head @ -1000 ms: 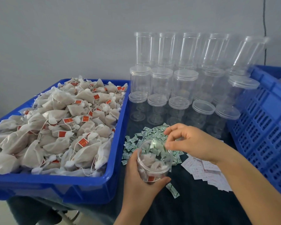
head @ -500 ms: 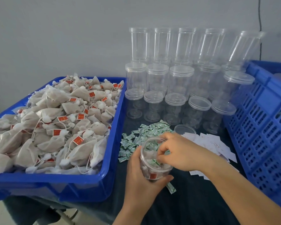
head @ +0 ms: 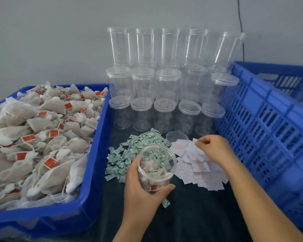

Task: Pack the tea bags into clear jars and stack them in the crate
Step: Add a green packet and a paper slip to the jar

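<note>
My left hand [head: 143, 193] grips an open clear jar [head: 156, 168] holding tea bags and a green sachet, just above the dark table. My right hand [head: 212, 149] hovers over a pile of white paper slips [head: 198, 170], its thumb and forefinger pinched together at the pile's far edge; whether a slip is between them I cannot tell. A loose clear lid [head: 177, 137] lies beyond the slips. Tea bags with red tags [head: 42, 137] fill the blue tray [head: 94, 198] on the left. The blue crate [head: 269, 137] stands on the right.
Stacked empty clear jars [head: 166, 88], most with lids, stand at the back against the grey wall. A heap of small green sachets [head: 129, 151] lies between the tray and the jar. One sachet [head: 165, 203] lies under my left hand.
My right hand left the jar's mouth, where it dropped a green sachet, and moved right to the white slips. My left hand kept hold of the jar.
</note>
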`<state>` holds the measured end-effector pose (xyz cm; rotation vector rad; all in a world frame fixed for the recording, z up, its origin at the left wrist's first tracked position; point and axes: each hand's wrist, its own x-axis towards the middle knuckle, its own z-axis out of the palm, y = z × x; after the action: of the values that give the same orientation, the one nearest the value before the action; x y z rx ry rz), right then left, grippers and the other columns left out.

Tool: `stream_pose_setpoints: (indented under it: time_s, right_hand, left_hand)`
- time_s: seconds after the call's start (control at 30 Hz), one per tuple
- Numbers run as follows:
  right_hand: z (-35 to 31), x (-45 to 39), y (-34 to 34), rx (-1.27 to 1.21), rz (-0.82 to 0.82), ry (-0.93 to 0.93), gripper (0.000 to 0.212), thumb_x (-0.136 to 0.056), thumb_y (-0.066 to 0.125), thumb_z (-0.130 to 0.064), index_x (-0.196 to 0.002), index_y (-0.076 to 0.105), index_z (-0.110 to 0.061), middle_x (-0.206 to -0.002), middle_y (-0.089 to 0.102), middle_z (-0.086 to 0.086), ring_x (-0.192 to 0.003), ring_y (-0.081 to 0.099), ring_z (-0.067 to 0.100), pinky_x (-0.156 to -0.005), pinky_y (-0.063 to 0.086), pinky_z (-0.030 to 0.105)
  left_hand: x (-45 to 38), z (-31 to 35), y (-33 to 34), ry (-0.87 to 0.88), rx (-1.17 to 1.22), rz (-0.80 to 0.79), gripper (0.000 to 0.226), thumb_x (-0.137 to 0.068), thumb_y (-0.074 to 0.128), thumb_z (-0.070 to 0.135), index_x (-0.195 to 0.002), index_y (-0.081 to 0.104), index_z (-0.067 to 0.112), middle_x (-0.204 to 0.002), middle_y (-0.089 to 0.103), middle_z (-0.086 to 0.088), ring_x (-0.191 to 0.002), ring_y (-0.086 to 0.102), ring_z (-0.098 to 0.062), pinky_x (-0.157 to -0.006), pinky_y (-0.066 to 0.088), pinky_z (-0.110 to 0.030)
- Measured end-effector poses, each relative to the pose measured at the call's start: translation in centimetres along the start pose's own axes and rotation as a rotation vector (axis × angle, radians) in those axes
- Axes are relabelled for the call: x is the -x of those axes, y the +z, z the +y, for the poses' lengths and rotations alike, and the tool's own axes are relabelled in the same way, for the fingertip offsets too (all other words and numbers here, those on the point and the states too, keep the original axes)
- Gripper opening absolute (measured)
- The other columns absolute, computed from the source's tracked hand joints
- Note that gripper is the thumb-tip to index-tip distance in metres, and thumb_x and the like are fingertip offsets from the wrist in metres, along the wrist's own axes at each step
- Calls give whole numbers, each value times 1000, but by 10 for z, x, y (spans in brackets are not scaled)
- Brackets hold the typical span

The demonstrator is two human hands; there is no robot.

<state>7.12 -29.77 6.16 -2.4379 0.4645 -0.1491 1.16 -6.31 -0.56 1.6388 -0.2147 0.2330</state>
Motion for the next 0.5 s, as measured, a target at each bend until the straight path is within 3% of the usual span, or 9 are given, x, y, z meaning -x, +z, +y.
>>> stream_pose_setpoints:
  time_s: [0.07,0.13,0.23,0.33,0.5]
  right_hand:
    - [12,-7,12,111,-100,70,50,-89,70,-36,-134,60,-15,-134,61,4,-116,59,22,-91,42,29]
    - [16,-13,17,202,-162,73,61,-86,72,-40,-139,55,-16,-141,55,5,-122,56,24,-98,44,31]
    - [18,-18,20,260,-185,56,56,-84,74,-39,-131,61,-13,-134,58,7,-115,59,24,-97,48,34]
    - [19,-19,20,214,-166,59,53,-82,78,-36,-130,62,-21,-135,57,3,-115,58,20,-94,48,32]
    - [19,-24,18,158,-210,76,68,-82,79,-31,-143,49,-22,-139,54,3,-121,54,21,-95,44,32]
  left_hand:
    - [-2,1,6,-2,6,-29,99,-45,94,27,-124,41,55,-117,45,43,-115,41,20,-80,36,5]
    - [-3,2,10,-8,13,-51,98,-46,95,26,-125,42,51,-116,45,43,-114,42,19,-80,37,4]
    - [-4,2,12,-18,29,-66,99,-46,95,27,-128,44,47,-114,46,41,-115,44,15,-80,39,2]
    - [-3,2,10,-6,33,-72,100,-46,95,25,-130,44,48,-118,48,37,-117,45,14,-81,40,1]
    - [-3,1,8,11,22,-58,99,-47,95,23,-127,43,49,-118,48,39,-117,45,14,-83,38,1]
